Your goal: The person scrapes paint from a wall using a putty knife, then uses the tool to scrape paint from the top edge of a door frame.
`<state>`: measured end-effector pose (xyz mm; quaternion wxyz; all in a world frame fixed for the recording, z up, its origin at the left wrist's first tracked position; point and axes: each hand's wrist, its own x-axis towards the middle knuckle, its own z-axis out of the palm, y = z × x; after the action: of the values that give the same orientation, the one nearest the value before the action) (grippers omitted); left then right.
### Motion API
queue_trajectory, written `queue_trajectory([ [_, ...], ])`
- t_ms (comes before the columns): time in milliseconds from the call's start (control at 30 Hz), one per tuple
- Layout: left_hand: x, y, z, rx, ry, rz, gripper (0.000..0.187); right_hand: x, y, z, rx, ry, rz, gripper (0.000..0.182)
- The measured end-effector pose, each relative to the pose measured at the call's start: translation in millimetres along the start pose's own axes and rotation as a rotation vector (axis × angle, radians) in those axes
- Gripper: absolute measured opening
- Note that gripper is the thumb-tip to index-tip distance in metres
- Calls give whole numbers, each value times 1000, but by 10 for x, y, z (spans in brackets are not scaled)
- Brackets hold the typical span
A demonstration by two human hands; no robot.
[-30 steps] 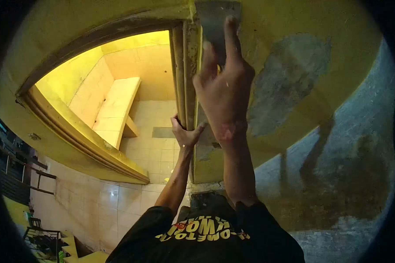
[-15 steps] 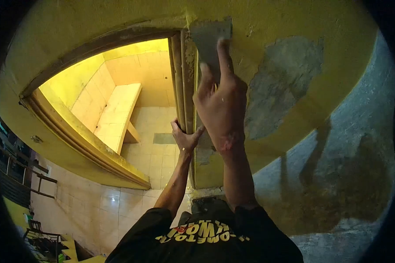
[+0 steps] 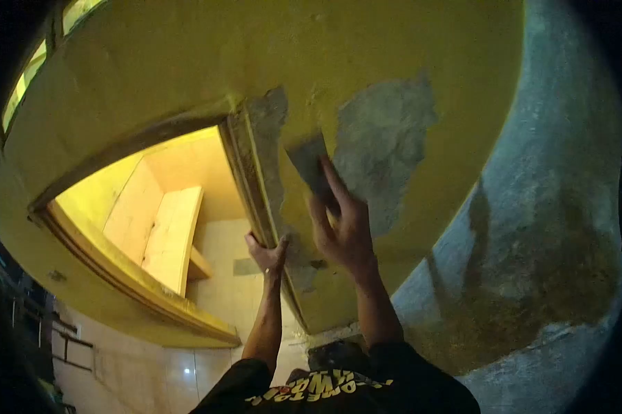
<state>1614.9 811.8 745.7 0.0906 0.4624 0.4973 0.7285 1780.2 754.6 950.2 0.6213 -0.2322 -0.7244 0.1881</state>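
Observation:
My right hand point(image 3: 349, 231) holds a wide-bladed scraper point(image 3: 307, 157), index finger stretched along the blade. The blade overlaps the yellow wall point(image 3: 187, 76), between two bare grey areas. One is a narrow grey strip point(image 3: 265, 131) along the doorway; the other, a large rough patch point(image 3: 387, 131), lies to the right. Lower down, my left hand point(image 3: 268, 257) is closed around the edge of the door frame point(image 3: 247, 186), fingers on the doorway side and thumb towards the wall.
Through the doorway a tiled room shows a tiled bench point(image 3: 173, 234). Right of the yellow paint runs a grey-blue wall point(image 3: 546, 159) with a damp brown area and shadows. Pale floor tiles point(image 3: 131, 359) spread at lower left, near a dark metal rack point(image 3: 69, 348).
My right hand has drawn the scraper down and away from the strip beside the frame. My view has shifted, with more wall above now showing. The left hand keeps hold of the frame.

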Motion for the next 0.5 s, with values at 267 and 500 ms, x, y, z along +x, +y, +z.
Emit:
queue_trajectory([
  [267,-24,-161,9,184,82,39,73,-3286,944,-1323,359,267,1165,70],
  [500,-11,-273,22,-3,22,-1,83,-3865,772,-1586,697,707,1231,76],
])
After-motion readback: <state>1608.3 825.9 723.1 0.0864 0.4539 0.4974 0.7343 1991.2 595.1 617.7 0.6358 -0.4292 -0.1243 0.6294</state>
